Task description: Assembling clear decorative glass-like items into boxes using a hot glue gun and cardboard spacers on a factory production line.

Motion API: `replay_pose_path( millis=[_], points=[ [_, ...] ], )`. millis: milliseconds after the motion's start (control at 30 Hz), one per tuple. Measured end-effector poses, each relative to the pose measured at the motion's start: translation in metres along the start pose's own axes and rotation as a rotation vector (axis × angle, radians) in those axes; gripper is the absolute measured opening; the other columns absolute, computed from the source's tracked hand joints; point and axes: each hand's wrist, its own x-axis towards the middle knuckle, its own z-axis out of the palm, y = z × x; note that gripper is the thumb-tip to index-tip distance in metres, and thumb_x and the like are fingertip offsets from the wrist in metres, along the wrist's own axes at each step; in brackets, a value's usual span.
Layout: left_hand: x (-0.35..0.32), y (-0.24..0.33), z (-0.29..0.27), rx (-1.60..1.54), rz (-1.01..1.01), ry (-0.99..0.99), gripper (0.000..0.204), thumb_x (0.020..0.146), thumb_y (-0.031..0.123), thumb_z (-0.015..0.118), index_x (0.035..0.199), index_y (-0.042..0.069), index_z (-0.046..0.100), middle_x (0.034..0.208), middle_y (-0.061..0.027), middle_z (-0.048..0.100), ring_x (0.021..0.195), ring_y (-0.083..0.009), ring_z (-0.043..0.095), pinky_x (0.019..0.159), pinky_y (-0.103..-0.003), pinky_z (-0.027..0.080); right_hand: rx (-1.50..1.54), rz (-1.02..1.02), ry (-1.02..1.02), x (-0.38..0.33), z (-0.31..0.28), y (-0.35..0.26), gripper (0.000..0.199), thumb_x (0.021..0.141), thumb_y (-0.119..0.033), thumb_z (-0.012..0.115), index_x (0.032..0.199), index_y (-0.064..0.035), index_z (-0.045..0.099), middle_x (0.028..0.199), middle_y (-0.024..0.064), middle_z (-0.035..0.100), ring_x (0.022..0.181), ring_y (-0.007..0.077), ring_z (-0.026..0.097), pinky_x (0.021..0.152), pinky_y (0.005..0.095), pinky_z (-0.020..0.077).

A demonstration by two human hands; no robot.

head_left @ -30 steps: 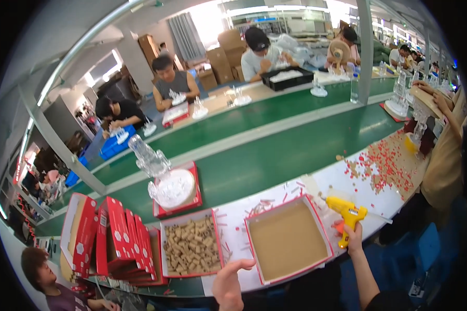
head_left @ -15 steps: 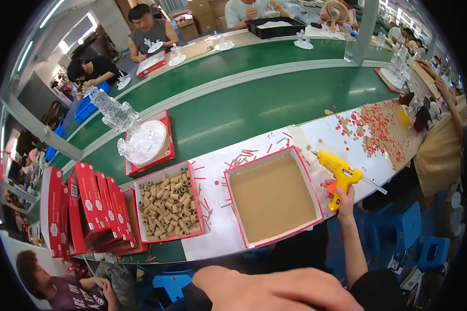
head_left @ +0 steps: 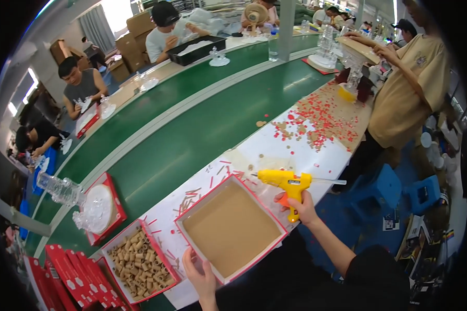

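One yellow glue gun (head_left: 286,179), gripped in our right hand (head_left: 304,208), sat just beside the open box (head_left: 233,228) on the surface (head_left: 316,161). Our left hand (head_left: 202,276) was spread at box's left side, contact unclear.

One yellow glue gun (head_left: 294,185) with one glue stick (head_left: 329,181); one box with a bare brown bottom (head_left: 233,228); one box (head_left: 161,252) of cardboard tubes (head_left: 140,264), too many to count; one black tray (head_left: 200,55); one fan (head_left: 255,15); two blue stools (head_left: 384,184).

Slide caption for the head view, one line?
Right hand holds a yellow glue gun beside a shallow red-edged box, left hand by its rim.
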Motion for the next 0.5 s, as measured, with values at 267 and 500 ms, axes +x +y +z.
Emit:
replay_pose_path(
  millis=[267,500],
  points=[
    [0.0010,0.0010,0.0002,-0.007,-0.063,0.021,0.043,0.084,0.003,0.053,0.126,-0.003,0.049,0.114,-0.0150,0.057,0.102,-0.0252,0.055,0.087,-0.035,0.043,0.036,0.023,-0.020,-0.0005,0.0063,0.0004,0.039,0.086,-0.010,0.056,0.121,0.0041,0.049,0.105,0.0168,0.065,0.091,0.0202,0.065,0.069,0.0289,0.0553],
    [0.0021,0.0044,0.0043,-0.026,-0.077,0.029,0.041,0.083,0.004,0.053,0.124,-0.004,0.050,0.111,-0.0159,0.058,0.101,-0.0260,0.055,0.088,-0.036,0.043,0.036,0.032,-0.016,-0.0004,0.0020,0.0014,0.041,0.087,-0.014,0.057,0.123,0.0037,0.047,0.106,0.0178,0.065,0.090,0.0202,0.066,0.069,0.0287,0.0559]
  ],
)
